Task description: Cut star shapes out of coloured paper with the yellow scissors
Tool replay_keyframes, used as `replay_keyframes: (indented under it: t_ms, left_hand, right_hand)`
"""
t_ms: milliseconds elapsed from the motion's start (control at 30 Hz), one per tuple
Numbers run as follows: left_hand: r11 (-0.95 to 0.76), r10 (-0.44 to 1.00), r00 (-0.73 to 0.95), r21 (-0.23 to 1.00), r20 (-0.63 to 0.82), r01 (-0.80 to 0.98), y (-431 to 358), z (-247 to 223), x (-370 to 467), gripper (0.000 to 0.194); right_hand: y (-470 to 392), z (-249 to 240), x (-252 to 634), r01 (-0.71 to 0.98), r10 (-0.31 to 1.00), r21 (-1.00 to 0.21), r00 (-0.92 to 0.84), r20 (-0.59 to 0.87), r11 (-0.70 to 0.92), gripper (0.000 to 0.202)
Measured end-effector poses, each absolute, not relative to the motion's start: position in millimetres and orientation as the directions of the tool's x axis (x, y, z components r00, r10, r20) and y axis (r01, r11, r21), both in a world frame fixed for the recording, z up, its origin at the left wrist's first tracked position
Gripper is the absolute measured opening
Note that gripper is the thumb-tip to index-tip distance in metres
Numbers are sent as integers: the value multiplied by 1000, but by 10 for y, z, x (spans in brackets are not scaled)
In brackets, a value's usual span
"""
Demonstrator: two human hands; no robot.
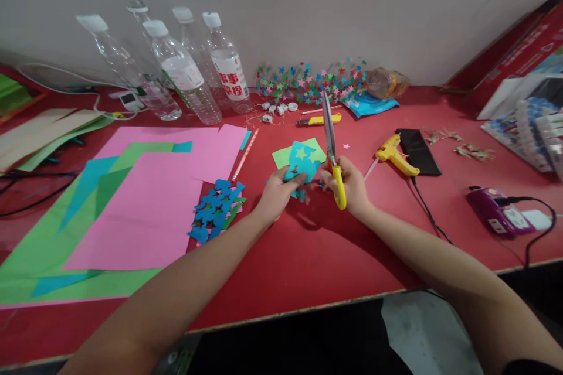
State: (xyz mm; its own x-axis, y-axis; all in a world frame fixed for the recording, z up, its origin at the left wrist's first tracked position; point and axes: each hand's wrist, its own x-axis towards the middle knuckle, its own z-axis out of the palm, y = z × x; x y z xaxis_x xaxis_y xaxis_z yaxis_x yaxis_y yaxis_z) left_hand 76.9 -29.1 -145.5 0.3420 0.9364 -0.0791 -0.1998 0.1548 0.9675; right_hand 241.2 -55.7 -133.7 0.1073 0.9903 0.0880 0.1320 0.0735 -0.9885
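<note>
My left hand (278,192) is closed on a piece of light blue paper (307,158) with star-shaped holes cut in it. Through the holes a light green sheet (281,157) shows from the table behind. My right hand (349,184) grips yellow-handled scissors (338,186), their blades pointing up and away from me. The fingertips of that hand are close to the right edge of the blue paper; whether they touch it is hard to see. One small pink star (346,146) lies on the table to the right of the scissors.
Pink sheets (136,217), green and blue ones cover the left side. Dark blue cut-out scraps (216,211) lie beside them. Several plastic bottles (229,73) stand by the wall, near a star-covered bottle (310,82). A cutter (324,120), glue gun (393,155), phone (420,152) and purple power socket (499,211) lie rightward.
</note>
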Motion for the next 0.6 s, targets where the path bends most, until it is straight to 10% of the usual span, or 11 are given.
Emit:
replay_keyframes:
  t_ms: [600]
  left_hand:
    - [-151,985,42,959,166,-241,17,-1258,613,12]
  right_hand:
    - [-394,-1189,2739,-12,975,-999,219,28,31,47]
